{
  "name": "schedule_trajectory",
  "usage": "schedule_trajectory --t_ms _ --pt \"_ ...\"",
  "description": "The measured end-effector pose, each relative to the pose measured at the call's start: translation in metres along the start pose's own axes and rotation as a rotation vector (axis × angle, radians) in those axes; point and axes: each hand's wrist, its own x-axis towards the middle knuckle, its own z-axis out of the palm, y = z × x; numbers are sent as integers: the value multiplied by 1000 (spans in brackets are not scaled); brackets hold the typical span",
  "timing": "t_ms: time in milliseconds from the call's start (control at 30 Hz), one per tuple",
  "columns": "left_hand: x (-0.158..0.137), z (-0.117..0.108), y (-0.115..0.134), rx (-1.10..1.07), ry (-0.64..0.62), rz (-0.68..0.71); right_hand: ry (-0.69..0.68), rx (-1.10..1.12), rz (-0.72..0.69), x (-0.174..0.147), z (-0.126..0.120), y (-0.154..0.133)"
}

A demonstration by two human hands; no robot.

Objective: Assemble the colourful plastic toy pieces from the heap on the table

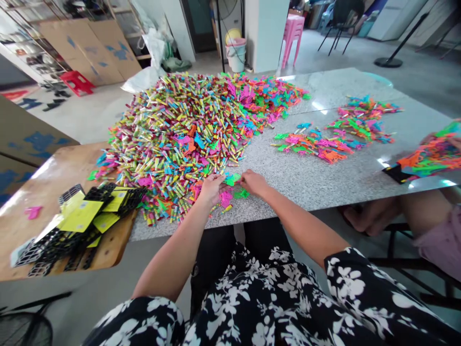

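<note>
My left hand (212,190) is closed in a pinch at the front edge of a big pile of small colourful tubes (180,120). What its fingertips hold is too small to make out. Facing it, my right hand (254,183) has its fingers closed on the end of a green plastic piece (232,179), which spans the gap between both hands. Just below, a pink plastic piece (226,198) and a darker green piece (241,193) lie on the speckled stone tabletop (281,192).
Bunches of bright plastic pieces (317,145) lie to the right. Beyond them, another person's hand (455,142) holds more pieces above a black item (395,173). At left, black nets with yellow cards (81,215) sit on a wooden board (21,192).
</note>
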Motion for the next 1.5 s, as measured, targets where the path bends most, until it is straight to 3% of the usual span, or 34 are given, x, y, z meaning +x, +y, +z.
schedule_trajectory --t_ms 133,300,567,800,1067,1333,1500 --pt "1 -1 -4 -89 9 54 198 371 84 -10 3 -2" --pt "1 6 -6 -146 -18 146 70 871 39 -29 7 -16" --pt "-4 12 -6 -120 -54 144 41 1185 104 -34 3 -21" --pt "-3 10 -12 -83 -97 209 -42 1545 240 -34 -2 -17" --pt "2 8 -14 160 -108 390 70 1557 242 -32 -1 -18" --pt "2 15 -26 187 -172 296 194 1490 259 -34 1 -10" --pt "0 20 -39 292 -260 280 56 1318 228 -38 -19 27"
